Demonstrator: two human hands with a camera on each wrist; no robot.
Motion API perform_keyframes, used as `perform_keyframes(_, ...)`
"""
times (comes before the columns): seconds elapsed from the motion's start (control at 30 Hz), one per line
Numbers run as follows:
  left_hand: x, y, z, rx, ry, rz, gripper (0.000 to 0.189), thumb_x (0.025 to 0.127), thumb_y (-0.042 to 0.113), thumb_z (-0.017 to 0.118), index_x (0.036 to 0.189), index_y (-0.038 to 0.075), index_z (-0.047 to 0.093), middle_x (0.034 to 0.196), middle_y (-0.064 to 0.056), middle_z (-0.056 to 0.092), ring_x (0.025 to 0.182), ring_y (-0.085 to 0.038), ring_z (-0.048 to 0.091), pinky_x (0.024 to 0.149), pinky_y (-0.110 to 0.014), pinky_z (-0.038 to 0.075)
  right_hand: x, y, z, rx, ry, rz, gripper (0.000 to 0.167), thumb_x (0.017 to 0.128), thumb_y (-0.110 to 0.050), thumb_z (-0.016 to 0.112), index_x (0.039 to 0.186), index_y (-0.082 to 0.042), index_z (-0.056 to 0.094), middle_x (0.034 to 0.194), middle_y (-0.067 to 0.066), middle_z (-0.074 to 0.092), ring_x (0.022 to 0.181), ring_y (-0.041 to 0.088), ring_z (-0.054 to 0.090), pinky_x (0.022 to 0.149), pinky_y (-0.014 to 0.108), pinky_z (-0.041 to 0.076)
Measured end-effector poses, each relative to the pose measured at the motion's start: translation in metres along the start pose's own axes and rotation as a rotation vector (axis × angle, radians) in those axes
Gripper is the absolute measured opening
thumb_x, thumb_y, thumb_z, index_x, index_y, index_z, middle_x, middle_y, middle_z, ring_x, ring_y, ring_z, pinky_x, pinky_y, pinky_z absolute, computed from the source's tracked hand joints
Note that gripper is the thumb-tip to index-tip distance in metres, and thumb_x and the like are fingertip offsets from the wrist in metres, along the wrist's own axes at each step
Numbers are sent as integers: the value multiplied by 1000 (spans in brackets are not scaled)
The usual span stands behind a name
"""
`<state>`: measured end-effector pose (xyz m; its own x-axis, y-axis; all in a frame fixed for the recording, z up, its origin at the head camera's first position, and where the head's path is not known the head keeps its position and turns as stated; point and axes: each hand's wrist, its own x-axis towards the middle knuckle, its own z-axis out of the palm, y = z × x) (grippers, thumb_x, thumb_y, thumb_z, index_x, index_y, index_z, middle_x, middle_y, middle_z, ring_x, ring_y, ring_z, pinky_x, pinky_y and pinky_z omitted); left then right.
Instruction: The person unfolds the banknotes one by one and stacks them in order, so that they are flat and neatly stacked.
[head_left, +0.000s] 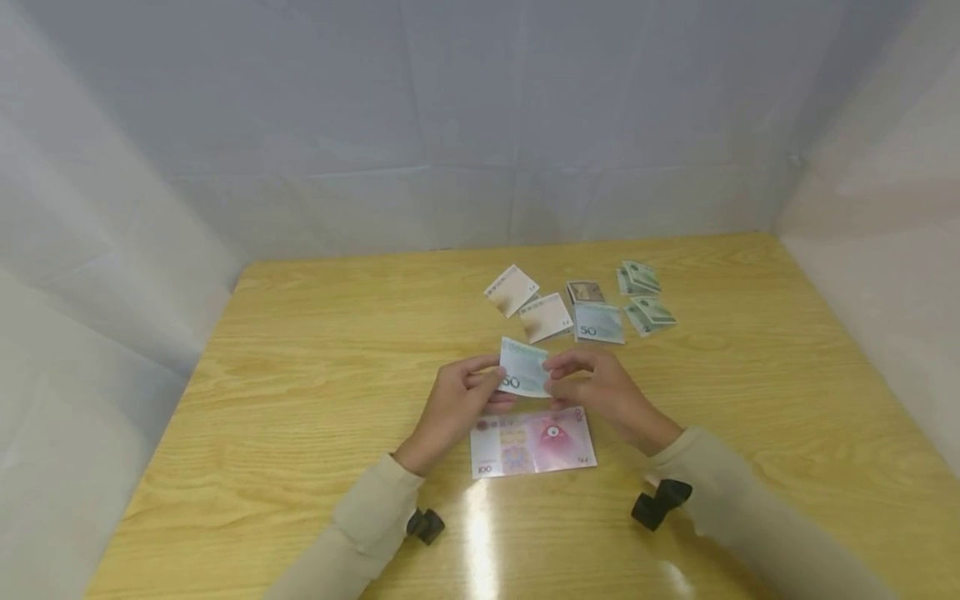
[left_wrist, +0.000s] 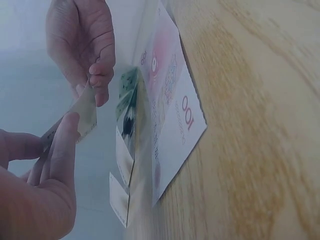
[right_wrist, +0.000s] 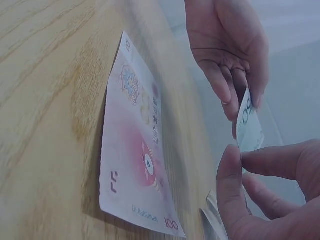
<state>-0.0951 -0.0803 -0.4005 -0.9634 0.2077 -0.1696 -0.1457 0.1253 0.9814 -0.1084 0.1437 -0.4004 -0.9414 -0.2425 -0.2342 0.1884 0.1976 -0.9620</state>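
A pale green 50 banknote [head_left: 524, 368], folded short, is held up between both hands above the table. My left hand [head_left: 459, 396] pinches its left edge between thumb and fingers. The opposite edge is pinched by the thumb and forefinger of my right hand [head_left: 603, 390]. Below the hands a pink 100 banknote [head_left: 532, 446] lies flat and unfolded on the wood. In the right wrist view the green note [right_wrist: 249, 127] appears nearly edge-on, with the fingertips of both hands at its ends.
Behind the hands lie several folded notes: two pale ones [head_left: 545, 317], a brownish one [head_left: 586, 292], another green 50 [head_left: 598, 322] and two small green ones [head_left: 650, 313]. The wooden table [head_left: 315, 375] is bordered by white sheeting [head_left: 465, 125] at the back and sides.
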Motion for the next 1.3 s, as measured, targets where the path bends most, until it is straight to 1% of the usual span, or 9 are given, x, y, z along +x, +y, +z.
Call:
perform_keyframes(0.13, 1, 0, 0, -10, 5, 12, 35, 102, 17, 61, 135, 2, 62, 97, -18, 76, 81, -29, 76, 44, -24, 53, 0, -2, 2, -10, -7, 1, 34, 89, 1, 70, 121, 8, 64, 116, 24, 60, 81, 25, 70, 79, 36, 63)
perform_keyframes(0.23, 1, 0, 0, -23, 4, 19, 35, 102, 15, 60, 134, 1, 62, 99, -20, 75, 81, -29, 76, 57, -37, 63, -1, -3, 3, -18, -10, 4, 35, 89, -1, 72, 122, 7, 65, 116, 23, 60, 81, 24, 71, 79, 36, 63)
perform_keyframes(0.3, 0, 1, 0, -36, 3, 23, 35, 102, 15, 60, 134, 0, 61, 100, -21, 75, 82, -31, 76, 68, -46, 64, -1, -3, 3, -22, -13, 9, 36, 88, -2, 72, 123, 6, 65, 117, 22, 60, 82, 25, 71, 79, 35, 63)
perform_keyframes(0.37, 0, 1, 0, -45, -1, 21, 36, 103, 16, 59, 135, 0, 60, 102, -21, 75, 84, -33, 76, 73, -50, 63, -2, -3, 4, -28, -22, 8, 37, 89, -4, 73, 124, 4, 66, 117, 22, 60, 84, 27, 71, 79, 35, 63)
perform_keyframes(0.57, -1, 2, 0, -78, -39, 24, 41, 104, 20, 57, 139, -1, 55, 110, -24, 72, 93, -40, 73, 82, -43, 62, -2, -5, 6, -32, -54, 15, 38, 90, -8, 73, 126, 2, 66, 119, 20, 60, 91, 33, 71, 82, 40, 62)
perform_keyframes(0.73, -1, 3, 1, -112, -56, 5, 45, 104, 22, 57, 142, -2, 51, 114, -25, 71, 98, -42, 71, 83, -38, 62, -4, -5, 8, -43, -79, 35, 38, 91, -14, 75, 126, -1, 67, 120, 18, 60, 93, 30, 69, 83, 45, 61)
perform_keyframes(0.8, -1, 4, 1, -124, -58, -6, 46, 104, 22, 57, 142, -3, 51, 115, -25, 70, 99, -42, 71, 84, -38, 62, -4, -5, 8, -55, -82, 32, 39, 91, -16, 76, 126, -2, 67, 121, 18, 60, 94, 28, 68, 83, 44, 61)
perform_keyframes(1.03, -1, 5, 1, -145, -65, -26, 49, 104, 24, 58, 144, -3, 48, 119, -25, 69, 101, -41, 71, 87, -41, 61, -5, -5, 8, -49, -104, 36, 42, 92, -22, 76, 129, -3, 66, 124, 18, 58, 96, 32, 69, 86, 44, 61)
perform_keyframes(1.3, -2, 6, 0, -155, -74, -42, 52, 103, 29, 60, 145, 0, 49, 121, -23, 69, 103, -40, 71, 91, -40, 60, -6, -6, 9, -70, -121, 13, 47, 93, -30, 75, 130, -4, 65, 126, 18, 58, 97, 31, 68, 85, 45, 61)
